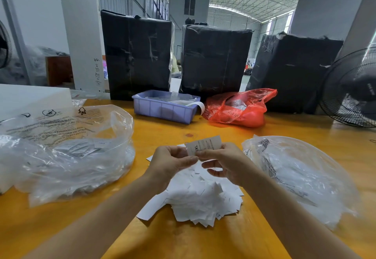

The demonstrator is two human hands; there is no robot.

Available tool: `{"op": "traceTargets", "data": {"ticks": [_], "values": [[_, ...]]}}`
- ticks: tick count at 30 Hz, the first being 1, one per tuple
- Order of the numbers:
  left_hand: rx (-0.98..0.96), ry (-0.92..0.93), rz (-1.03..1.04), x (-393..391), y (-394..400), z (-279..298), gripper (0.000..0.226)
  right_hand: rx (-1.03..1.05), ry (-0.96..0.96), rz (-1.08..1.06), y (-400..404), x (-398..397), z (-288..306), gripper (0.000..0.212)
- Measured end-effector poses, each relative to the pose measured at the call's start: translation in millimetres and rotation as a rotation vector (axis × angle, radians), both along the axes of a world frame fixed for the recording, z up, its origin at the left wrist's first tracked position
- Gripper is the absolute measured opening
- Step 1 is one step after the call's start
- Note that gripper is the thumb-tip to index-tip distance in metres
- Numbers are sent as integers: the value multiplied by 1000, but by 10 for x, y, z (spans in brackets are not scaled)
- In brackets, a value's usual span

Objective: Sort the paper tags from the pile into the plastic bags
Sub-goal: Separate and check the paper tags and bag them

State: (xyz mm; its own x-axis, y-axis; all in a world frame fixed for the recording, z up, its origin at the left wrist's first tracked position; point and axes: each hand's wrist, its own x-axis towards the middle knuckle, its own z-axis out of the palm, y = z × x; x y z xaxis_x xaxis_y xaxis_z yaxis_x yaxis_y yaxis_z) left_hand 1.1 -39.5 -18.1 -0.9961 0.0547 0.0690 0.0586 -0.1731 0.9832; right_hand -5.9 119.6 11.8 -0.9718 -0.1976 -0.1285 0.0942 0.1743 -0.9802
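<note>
Yellow worktop (183,238) in a warehouse hall carries the sorting job. Nearest the person lies the pile of paper tags (203,201), loose and overlapping, directly beneath both hands. Above it the left hand (173,163) and right hand (225,163) meet over the pile's far edge, each pinching the lower edge of one raised paper tag (205,144) between thumb and curled fingers; its long axis runs left to right and it reads "1XL". Clear plastic bag on the left (67,151) already holds tags and lies open-mouthed; clear plastic bag on the right (301,177) sits just beside the right forearm. Judgement: either bag is reachable with nothing between; the printed size decides which. Farther back stand a purple bin (162,110), a red bag (240,108), three black-wrapped bales (140,55) and a fan (354,90)
</note>
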Motion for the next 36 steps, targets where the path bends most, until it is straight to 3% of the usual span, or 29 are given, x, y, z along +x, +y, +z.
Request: {"op": "traceTargets", "data": {"ticks": [8,15,23,30,36], "values": [[-24,58,67,-39,-31,-20,32,100,-46,50,76,-44,12,4],[-89,17,-116,3,-23,5,43,96,-26,60,157,-70,19,19],[35,-63,-145,2,-71,74,42,143,-42,149,206,-76,47,22],[-200,-3,-148,27,-31,54,47,110,-69,221,193,-71,45,11],[-102,-86,-163,48,-74,121,46,157,-76,228,232,-73,59,23]]}}
